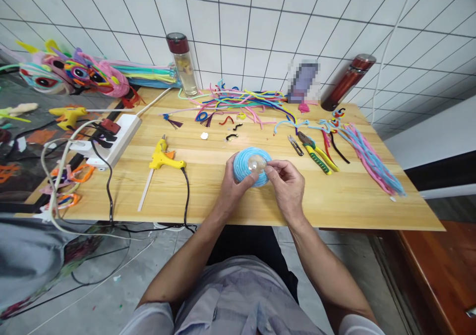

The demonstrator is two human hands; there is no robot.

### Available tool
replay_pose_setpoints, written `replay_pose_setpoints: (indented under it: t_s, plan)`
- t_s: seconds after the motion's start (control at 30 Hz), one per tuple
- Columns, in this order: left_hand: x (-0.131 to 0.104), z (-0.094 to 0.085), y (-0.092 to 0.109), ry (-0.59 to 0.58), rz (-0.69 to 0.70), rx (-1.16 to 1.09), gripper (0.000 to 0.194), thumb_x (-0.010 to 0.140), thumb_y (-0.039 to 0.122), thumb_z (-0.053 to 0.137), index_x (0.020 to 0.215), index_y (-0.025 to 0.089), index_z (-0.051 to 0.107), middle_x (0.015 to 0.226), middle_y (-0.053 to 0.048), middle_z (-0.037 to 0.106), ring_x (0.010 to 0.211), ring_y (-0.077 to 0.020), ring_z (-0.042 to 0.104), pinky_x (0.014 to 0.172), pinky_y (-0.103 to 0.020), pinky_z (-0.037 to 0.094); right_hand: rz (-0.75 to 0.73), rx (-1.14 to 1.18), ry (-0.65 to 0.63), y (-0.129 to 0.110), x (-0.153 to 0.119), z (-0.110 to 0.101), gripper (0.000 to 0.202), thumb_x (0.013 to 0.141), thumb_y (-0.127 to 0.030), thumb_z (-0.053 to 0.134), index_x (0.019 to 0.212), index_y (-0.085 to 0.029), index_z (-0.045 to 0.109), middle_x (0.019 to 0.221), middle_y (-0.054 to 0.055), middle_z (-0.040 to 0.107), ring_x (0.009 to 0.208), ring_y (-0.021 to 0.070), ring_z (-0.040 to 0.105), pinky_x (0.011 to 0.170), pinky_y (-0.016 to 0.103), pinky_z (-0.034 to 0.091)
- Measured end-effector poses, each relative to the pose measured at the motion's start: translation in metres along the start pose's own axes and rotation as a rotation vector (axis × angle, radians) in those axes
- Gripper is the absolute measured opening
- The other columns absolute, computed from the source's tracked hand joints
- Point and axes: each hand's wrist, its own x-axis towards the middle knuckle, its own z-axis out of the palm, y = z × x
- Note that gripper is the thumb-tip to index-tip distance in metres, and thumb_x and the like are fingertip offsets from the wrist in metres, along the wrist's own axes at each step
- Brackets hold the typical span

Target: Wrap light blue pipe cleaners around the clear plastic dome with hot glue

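A round ball wound with light blue pipe cleaner [241,157] is held just above the front middle of the table. Its bare centre, a clear shiny patch [256,163], faces up toward me. My left hand [235,182] wraps around its left side, with the thumb across the lower windings. At the right edge of the patch, my right hand [287,184] pinches the pipe cleaner between thumb and forefinger; the exact spot is partly hidden by the fingertips. To the left lies a yellow hot glue gun [163,157] with a glue stick.
Green-and-yellow pliers [318,154] and small snips [295,145] lie to the right. Loose pipe cleaners [241,99] spread along the back, between a glass bottle [184,67] and a red flask [347,83]. A white power strip [117,144] with cables sits left.
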Motion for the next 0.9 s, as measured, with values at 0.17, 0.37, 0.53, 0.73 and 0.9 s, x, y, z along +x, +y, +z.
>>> replay_pose_setpoints:
  t_s: [0.17,0.37,0.53,0.73,0.9]
  plan:
    - [-0.0008,0.0008,-0.0015,0.045,-0.002,0.013,0.08,0.075,0.048,0.089,0.142,0.024,0.052,0.14,-0.01,0.066,0.127,-0.0296,0.065,0.113,-0.046,0.053,-0.005,0.002,0.005,0.0007,-0.0024,0.0005,0.024,0.084,-0.044,0.082,0.096,-0.023,0.078,0.08,-0.001,0.067,0.07,0.0149,0.057,0.067,0.031,0.051]
    - [-0.0003,0.0016,-0.0046,0.072,0.001,0.016,0.076,0.076,0.047,0.089,0.14,0.024,0.055,0.136,-0.009,0.068,0.124,-0.0282,0.066,0.11,-0.044,0.054,0.013,0.015,0.048,-0.0011,-0.0006,0.004,0.025,0.08,-0.044,0.085,0.086,-0.023,0.074,0.071,-0.002,0.067,0.065,0.0147,0.057,0.061,0.03,0.05]
    - [0.0025,0.0019,-0.0017,0.076,-0.038,-0.023,0.079,0.071,0.044,0.092,0.137,0.023,0.054,0.133,-0.009,0.069,0.121,-0.0279,0.067,0.11,-0.045,0.053,0.005,-0.011,0.031,-0.0028,-0.0004,0.0037,0.02,0.082,-0.042,0.082,0.085,-0.023,0.077,0.071,-0.002,0.067,0.064,0.0144,0.055,0.062,0.03,0.048]
    - [0.0013,0.0012,0.0018,0.037,-0.06,-0.071,0.089,0.065,0.043,0.096,0.141,0.024,0.052,0.139,-0.01,0.068,0.128,-0.0308,0.066,0.114,-0.047,0.053,-0.003,-0.044,0.026,0.0003,-0.0026,0.0011,0.022,0.085,-0.044,0.081,0.088,-0.023,0.077,0.077,0.0,0.071,0.068,0.0157,0.059,0.067,0.032,0.051]
    - [0.0,-0.001,-0.0005,-0.027,-0.056,-0.127,0.09,0.074,0.051,0.091,0.148,0.025,0.048,0.146,-0.011,0.064,0.135,-0.0313,0.062,0.119,-0.048,0.049,-0.006,-0.05,0.037,0.0022,-0.0027,0.0017,0.024,0.085,-0.045,0.082,0.088,-0.022,0.077,0.077,0.0,0.072,0.068,0.0158,0.059,0.067,0.032,0.052]
